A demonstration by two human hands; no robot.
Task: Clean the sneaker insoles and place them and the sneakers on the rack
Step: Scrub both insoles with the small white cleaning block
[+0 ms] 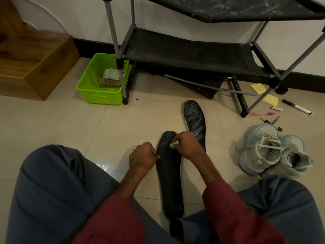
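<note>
A black insole (169,182) lies lengthwise on the tiled floor between my knees. My left hand (143,156) pinches its left edge near the toe. My right hand (188,145) is closed on a small pale wipe (175,143) pressed against the insole's toe end. A second black insole (194,117), streaked with white marks, lies on the floor just beyond, partly under my right hand. Two pale blue-grey sneakers (270,152) rest together on the floor to the right. The black shoe rack (190,53) stands against the wall ahead.
A green plastic basket (91,88) holding a crumpled white cloth sits at the rack's left leg. A loose rod lies under the rack. Yellow notes (270,99), a marker (297,107), a pink pen and keys lie scattered near the rack's right leg. A wooden step (35,64) stands far left.
</note>
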